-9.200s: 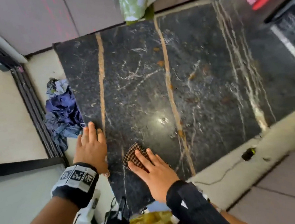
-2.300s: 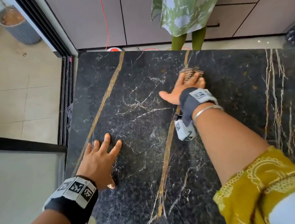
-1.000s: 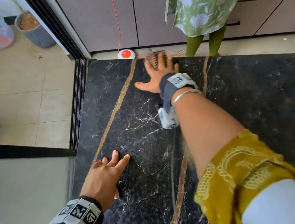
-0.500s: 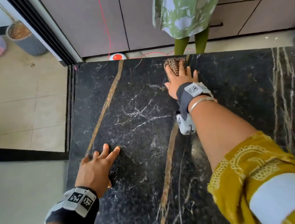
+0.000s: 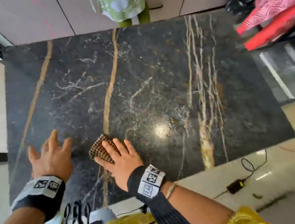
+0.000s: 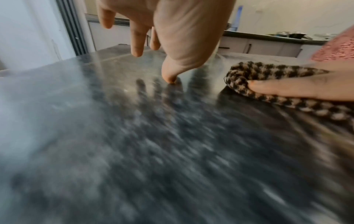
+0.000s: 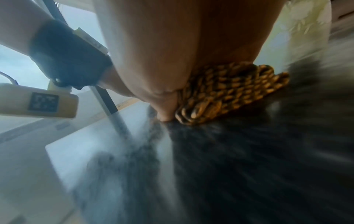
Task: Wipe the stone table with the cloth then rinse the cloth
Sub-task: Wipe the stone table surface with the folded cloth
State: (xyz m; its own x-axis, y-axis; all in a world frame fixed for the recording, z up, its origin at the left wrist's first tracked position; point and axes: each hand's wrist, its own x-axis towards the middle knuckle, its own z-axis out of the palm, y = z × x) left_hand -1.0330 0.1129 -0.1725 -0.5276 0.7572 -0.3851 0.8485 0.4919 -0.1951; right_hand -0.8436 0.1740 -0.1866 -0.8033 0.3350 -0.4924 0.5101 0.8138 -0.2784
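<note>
The black stone table (image 5: 156,70) with gold veins fills the head view. A small brown checked cloth (image 5: 99,147) lies on it close to the near edge. My right hand (image 5: 119,152) presses flat on the cloth with straight fingers. In the left wrist view, the cloth (image 6: 268,78) bulges out from under those fingers (image 6: 296,89). My left hand (image 5: 50,156) is spread just left of the cloth. Its thumb tip touches the stone while its fingers (image 6: 137,45) hang above it. The right wrist view shows my palm (image 7: 182,53) on the cloth (image 7: 229,94).
A person in a green dress (image 5: 121,2) stands at the table's far edge, before grey cabinets. Pink and red fabric (image 5: 278,4) and a black bag (image 5: 240,1) sit at the far right. A charger with its cable (image 5: 236,184) lies on the floor beside the near edge.
My right hand has dragged the cloth from the table's far edge back to the near edge. My left hand's fingers have lifted off the stone.
</note>
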